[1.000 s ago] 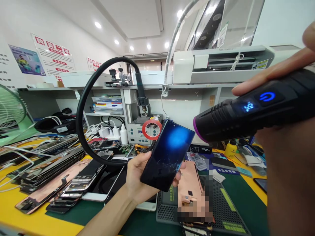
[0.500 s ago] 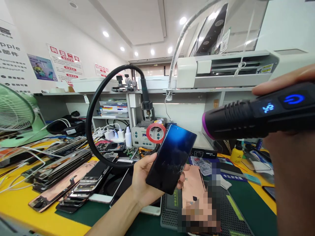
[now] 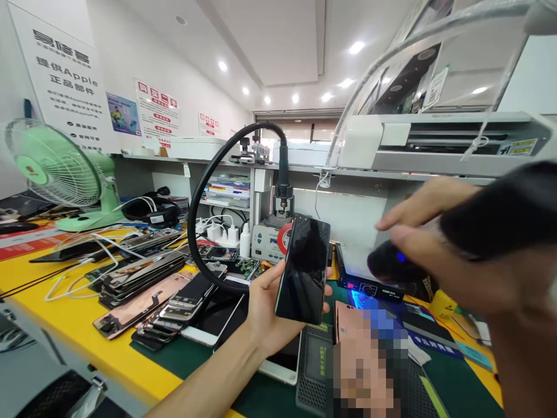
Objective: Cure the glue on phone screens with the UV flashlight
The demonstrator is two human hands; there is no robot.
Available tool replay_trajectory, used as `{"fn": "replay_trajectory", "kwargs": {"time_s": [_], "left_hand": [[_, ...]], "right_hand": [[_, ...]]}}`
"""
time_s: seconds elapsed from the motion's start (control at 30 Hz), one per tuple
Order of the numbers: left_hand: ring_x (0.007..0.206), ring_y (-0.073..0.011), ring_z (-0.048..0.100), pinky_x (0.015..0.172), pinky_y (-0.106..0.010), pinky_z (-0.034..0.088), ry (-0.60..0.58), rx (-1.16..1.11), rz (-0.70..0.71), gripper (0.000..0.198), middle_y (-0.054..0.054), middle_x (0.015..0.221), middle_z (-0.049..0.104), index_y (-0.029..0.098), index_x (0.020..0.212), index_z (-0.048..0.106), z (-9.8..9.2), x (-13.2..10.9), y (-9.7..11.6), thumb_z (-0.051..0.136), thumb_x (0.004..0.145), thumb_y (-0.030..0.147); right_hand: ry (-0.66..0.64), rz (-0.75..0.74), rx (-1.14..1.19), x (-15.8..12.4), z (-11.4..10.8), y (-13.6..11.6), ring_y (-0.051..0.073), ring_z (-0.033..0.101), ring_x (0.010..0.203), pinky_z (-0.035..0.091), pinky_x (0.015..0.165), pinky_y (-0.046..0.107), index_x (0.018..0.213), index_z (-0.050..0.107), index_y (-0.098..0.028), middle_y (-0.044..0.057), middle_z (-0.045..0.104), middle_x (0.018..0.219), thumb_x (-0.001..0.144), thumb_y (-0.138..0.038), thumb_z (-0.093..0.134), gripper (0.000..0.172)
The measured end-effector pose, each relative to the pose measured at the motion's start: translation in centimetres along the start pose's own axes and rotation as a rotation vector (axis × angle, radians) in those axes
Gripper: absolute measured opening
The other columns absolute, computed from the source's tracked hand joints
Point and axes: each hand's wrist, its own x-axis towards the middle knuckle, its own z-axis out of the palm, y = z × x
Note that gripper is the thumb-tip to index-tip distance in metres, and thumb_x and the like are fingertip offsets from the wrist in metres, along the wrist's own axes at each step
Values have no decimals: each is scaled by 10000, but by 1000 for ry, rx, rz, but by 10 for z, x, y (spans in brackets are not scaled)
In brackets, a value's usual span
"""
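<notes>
My left hand [image 3: 267, 313] holds a dark smartphone [image 3: 303, 270] from below and behind, thumb along one edge and fingertips round the other. Its glossy screen faces me, tilted upright, with marks near the lower part. At the right, my blurred right hand [image 3: 429, 217] is wrapped round a black flashlight [image 3: 491, 212], apart from the phone. A small blue light glows on the flashlight. Below the phone lies a grey perforated mat [image 3: 315, 380] with a copper-coloured phone panel [image 3: 348, 325] on it; part of that area is pixelated.
Stacked phone screens [image 3: 141, 278] lie left on the yellow bench [image 3: 73, 322]. A black hose [image 3: 194, 215] loops up beside a grey machine [image 3: 265, 241]. A green fan [image 3: 61, 162] stands far left, a yellow bottle [image 3: 442, 305] at right. White-framed panels [image 3: 278, 368] lie under my left forearm.
My view has turned left. The phone is more upright and its blue screen reflection is gone. The flashlight has turned and blurred, and blue light now falls on items behind the mat.
</notes>
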Motion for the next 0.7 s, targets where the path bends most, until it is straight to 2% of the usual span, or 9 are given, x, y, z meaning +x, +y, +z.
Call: {"fn": "replay_trajectory", "kwargs": {"time_s": [0.03,0.1,0.23,0.3,0.37,0.43,0.53,0.63,0.7], "left_hand": [[947,-280,639,828,-401,462,-19,6,5,625,-253,1285,622,8,1303,644,0,-1,1,491,941,494],[949,-277,638,837,-405,462,-60,17,22,632,-265,1309,606,9,1313,637,1,-3,4,480,941,495],[980,-293,645,862,-421,468,-124,21,71,624,-249,1302,621,28,1335,632,1,-6,8,503,932,487],[1000,-300,642,878,-428,471,-154,10,73,636,-238,1306,622,27,1354,619,1,-7,9,531,920,484],[1013,-296,637,890,-426,474,-183,-11,51,664,-231,1313,618,18,1372,601,1,-7,11,553,910,492],[1012,-286,633,890,-415,482,-211,-34,19,687,-221,1298,621,13,1373,598,1,-8,12,572,899,510],[984,-274,636,854,-396,500,-262,-50,-18,697,-210,1263,632,20,1363,604,2,-9,13,579,893,534],[974,-271,642,833,-384,513,-298,-63,-50,697,-209,1243,638,21,1347,613,1,-10,13,567,895,549],[976,-274,645,821,-382,518,-307,-64,-70,699,-213,1240,636,18,1337,617,0,-10,13,554,896,557]], "right_hand": [[-82,-18,46,2,5,-1,144,663,723,525,606,261,723,628,-234,37,700,828,813,-209,630,93],[-185,43,114,4,13,-5,152,671,700,507,530,247,741,623,-240,20,714,853,765,-202,613,46],[-274,68,164,4,21,-12,175,695,750,533,569,248,786,631,-249,10,724,916,730,-188,577,98],[-308,77,171,2,21,-14,166,681,726,505,542,237,823,631,-248,17,717,912,736,-162,574,136],[-341,107,182,1,20,-16,131,611,602,445,483,227,845,623,-244,5,681,806,732,-135,567,166],[-383,150,211,1,19,-18,83,480,468,365,420,217,854,605,-237,-31,625,704,721,-119,561,183],[-451,230,261,2,20,-21,42,329,384,240,367,207,881,580,-231,-81,582,635,728,-111,555,196],[-465,244,253,4,22,-21,27,351,404,242,376,200,822,575,-215,-72,614,718,704,-95,554,169],[-451,232,227,5,23,-19,36,435,465,294,395,192,784,579,-204,-43,644,837,680,-93,554,154]]}}
